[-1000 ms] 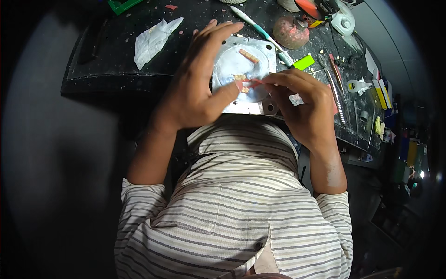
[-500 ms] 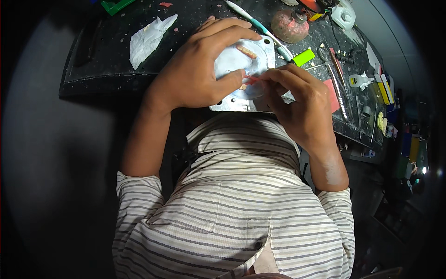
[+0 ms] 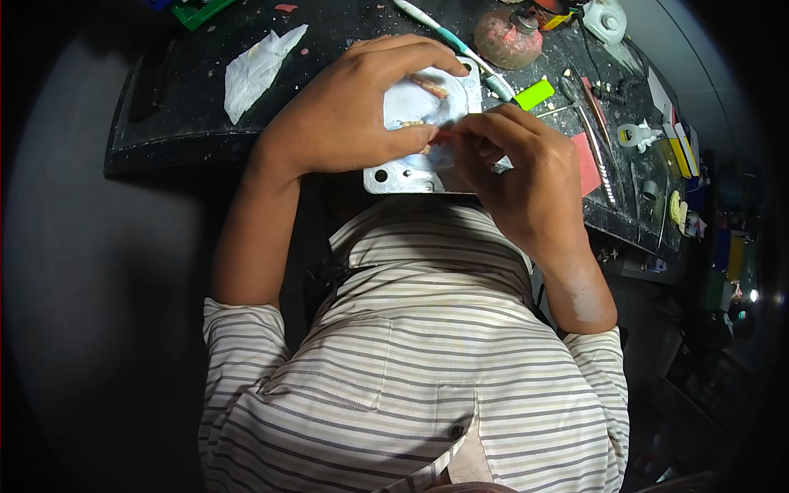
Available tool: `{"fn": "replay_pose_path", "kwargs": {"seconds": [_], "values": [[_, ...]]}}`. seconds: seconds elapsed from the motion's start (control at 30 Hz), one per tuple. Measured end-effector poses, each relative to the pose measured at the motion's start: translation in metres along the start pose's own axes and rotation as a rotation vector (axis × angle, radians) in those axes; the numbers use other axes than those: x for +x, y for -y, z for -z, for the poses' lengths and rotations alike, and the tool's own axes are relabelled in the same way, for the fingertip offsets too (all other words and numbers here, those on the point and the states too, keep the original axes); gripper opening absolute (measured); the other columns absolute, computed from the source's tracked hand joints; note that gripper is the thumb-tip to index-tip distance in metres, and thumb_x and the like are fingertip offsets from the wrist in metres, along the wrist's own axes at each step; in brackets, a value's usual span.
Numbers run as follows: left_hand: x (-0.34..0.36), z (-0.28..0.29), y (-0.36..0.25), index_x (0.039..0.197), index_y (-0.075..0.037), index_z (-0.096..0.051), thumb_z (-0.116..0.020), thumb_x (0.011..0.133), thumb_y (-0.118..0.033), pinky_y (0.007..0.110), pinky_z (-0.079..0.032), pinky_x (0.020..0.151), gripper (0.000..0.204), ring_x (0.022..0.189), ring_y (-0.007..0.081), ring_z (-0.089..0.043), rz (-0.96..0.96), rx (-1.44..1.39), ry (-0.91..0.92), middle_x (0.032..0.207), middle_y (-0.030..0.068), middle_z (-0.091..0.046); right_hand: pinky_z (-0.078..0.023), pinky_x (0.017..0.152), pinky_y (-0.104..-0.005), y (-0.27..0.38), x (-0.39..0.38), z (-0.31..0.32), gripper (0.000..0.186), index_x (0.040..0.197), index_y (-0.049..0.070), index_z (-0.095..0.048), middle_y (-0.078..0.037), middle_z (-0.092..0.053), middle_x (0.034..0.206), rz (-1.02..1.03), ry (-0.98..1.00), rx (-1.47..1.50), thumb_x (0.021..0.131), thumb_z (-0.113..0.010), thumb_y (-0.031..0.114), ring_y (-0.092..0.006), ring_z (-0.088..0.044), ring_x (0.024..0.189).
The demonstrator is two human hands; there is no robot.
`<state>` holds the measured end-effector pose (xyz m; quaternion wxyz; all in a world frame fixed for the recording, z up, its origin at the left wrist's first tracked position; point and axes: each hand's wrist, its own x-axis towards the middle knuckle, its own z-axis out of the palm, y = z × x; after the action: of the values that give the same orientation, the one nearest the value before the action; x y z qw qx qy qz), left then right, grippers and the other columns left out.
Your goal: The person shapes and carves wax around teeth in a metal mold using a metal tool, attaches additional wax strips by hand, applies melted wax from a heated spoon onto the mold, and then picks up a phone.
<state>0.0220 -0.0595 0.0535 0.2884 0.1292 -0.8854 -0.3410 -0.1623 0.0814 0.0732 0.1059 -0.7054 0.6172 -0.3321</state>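
Left hand: the left hand (image 3: 337, 111) curves over the left part of the metal plate, thumb and forefinger spread wide apart; the thumb tip lies at the left end of the pink strip, and the other fingers arch beyond the far edge.
Right hand: the right hand (image 3: 526, 164) bends in from the right, thumb and forefinger drawn close together at the right end of the pink strip (image 3: 445, 136), pinching it; the very tips are partly hidden.
Pink strip: between the two hands, over the near half of the white plaster.
Metal plate: the metal plate (image 3: 399, 181), with holes at its corners, sits at the near edge of the black bench (image 3: 197, 115), in front of the striped shirt (image 3: 411, 345).
White plaster: the white plaster (image 3: 411, 100) fills the plate's middle; a far tooth row (image 3: 430, 86) slants across it, and a near tooth row (image 3: 415, 125) shows beside the left thumb.
Left of the hands: a crumpled white tissue (image 3: 257, 76).
Far side: a toothbrush (image 3: 444, 33) points toward the plate, near a round pink-stained pot (image 3: 505, 41).
Right side: a bright green block (image 3: 533, 94), a pink sheet (image 3: 586, 163) and a ribbed metal tool (image 3: 600, 156).
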Motion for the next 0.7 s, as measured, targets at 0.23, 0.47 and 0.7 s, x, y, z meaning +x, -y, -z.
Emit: {"fn": "replay_pose_path", "kwargs": {"seconds": [0.23, 0.47, 0.7], "values": [[0.001, -0.001, 0.006, 0.131, -0.006, -0.070, -0.079, 0.073, -0.010, 0.044, -0.047, 0.112, 0.059, 0.127, 0.0311, -0.064, 0.048, -0.037, 0.026, 0.135, 0.0139, -0.068, -0.055, 0.066, -0.0420, -0.004, 0.003, 0.002, 0.013, 0.093, 0.003, -0.076, -0.013, -0.067, 0.081, 0.023, 0.038, 0.034, 0.080, -0.078, 0.002, -0.0333, -0.069, 0.073], [0.002, 0.000, 0.005, 0.136, -0.011, -0.067, -0.081, 0.072, -0.018, 0.042, -0.042, 0.113, 0.066, 0.125, 0.0299, -0.059, -0.009, 0.229, 0.044, 0.132, 0.0102, -0.068, -0.056, 0.068, -0.0359, -0.004, -0.001, 0.015, 0.014, 0.097, 0.002, -0.077, -0.012, -0.072, 0.085, -0.041, -0.033, 0.052, 0.085, -0.081, 0.006, -0.0265, -0.072, 0.074], [-0.008, -0.002, -0.012, 0.135, -0.010, -0.066, -0.083, 0.071, -0.022, 0.041, -0.044, 0.108, 0.067, 0.116, 0.0312, -0.058, 0.083, 0.259, 0.009, 0.125, 0.0113, -0.068, -0.054, 0.078, -0.0246, -0.057, -0.046, 0.095, 0.020, 0.109, -0.003, -0.076, -0.006, -0.077, 0.094, -0.328, -0.261, 0.038, 0.095, -0.078, 0.010, -0.0096, -0.069, 0.085]]}}
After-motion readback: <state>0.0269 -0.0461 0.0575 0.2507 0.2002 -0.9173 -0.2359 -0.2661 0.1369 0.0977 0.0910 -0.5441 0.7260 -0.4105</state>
